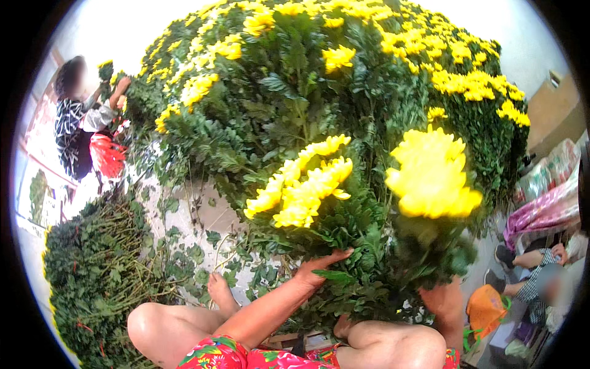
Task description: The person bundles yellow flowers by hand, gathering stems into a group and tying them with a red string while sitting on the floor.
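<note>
My left hand (pixel 322 270) curls around the leafy stems of a bunch of yellow chrysanthemums (pixel 302 196), whose heads lean up and to the left. Leaves cover part of its fingers. To the right, my right hand (pixel 440 297) grips more chrysanthemum stems below large yellow blooms (pixel 433 175). Those blooms are blurred and stand upright, beside the left-hand bunch. Foliage hides most of the right fingers. Both bunches are above my folded legs.
A tall heap of yellow chrysanthemums (pixel 295 60) rises ahead. Tied stem bundles (pixel 101 263) lie at left. Fallen leaves (pixel 184 258) litter the floor. One person (pixel 73 124) stands at far left; another (pixel 537 290) sits at right near an orange bag (pixel 486 309).
</note>
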Demonstrator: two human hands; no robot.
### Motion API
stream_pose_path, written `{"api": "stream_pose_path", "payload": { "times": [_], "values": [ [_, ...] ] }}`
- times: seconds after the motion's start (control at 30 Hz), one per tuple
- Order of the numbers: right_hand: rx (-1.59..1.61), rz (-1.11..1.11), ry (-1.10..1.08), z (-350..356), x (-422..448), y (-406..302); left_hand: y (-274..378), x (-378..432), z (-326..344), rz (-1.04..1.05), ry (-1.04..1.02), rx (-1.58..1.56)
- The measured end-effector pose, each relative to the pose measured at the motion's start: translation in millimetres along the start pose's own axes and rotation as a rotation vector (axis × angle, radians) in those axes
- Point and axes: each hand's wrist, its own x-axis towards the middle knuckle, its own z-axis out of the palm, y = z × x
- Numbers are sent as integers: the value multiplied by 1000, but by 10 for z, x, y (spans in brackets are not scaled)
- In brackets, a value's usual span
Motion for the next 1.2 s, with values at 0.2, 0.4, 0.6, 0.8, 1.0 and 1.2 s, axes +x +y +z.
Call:
{"api": "stream_pose_path", "payload": {
  "times": [0.2,0.4,0.6,0.8,1.0,1.2],
  "values": [
    [171,-269,88,86,435,-561,-69,-116,-134,59,-96,-7],
    [211,-175,70,319,612,-757,-127,-153,-189,71,-99,-30],
    [285,-239,-83,234,587,-737,-107,-262,-110,44,-234,-1],
    [82,-267,-118,-75,636,-1010,153,-372,53,147,-220,120],
    [63,-564,332,-1219,759,-1699,1306,-1399,569,749,-51,452],
    [-78,-689,744,-2244,712,-2575,2386,-3154,1473,1680,184,957]
  ]
}}
